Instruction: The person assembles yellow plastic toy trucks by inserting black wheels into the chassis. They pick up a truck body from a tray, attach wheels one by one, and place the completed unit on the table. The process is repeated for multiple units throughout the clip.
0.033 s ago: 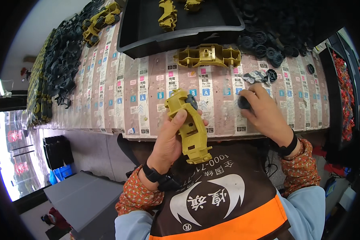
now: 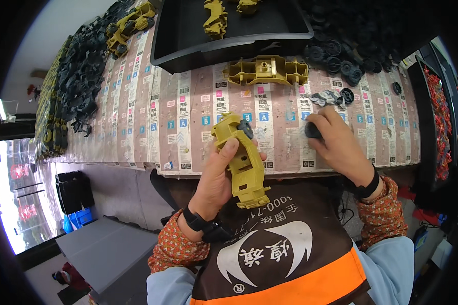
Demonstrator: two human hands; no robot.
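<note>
My left hand (image 2: 220, 170) is closed around a yellow toy car chassis (image 2: 249, 173), held tilted above the table's near edge. One black wheel (image 2: 245, 129) sits at the chassis's upper end, on its right side. To the right, the fingers of my right hand (image 2: 341, 145) grip another black toy wheel (image 2: 312, 130) at the tabletop. Just beyond that hand lie a crumpled silvery scrap (image 2: 324, 97) and a loose wheel (image 2: 347, 95). A second yellow chassis (image 2: 266, 71) rests crosswise on the table, in front of the black tray.
The black tray (image 2: 229, 48) at the back holds yellow chassis parts. Black wheels (image 2: 341, 58) are heaped at the back right, and dark plastic parts (image 2: 81, 76) pile up at the left. On the far right stands a bin of red pieces (image 2: 436, 122). Printed sheeting covers the table (image 2: 188, 147).
</note>
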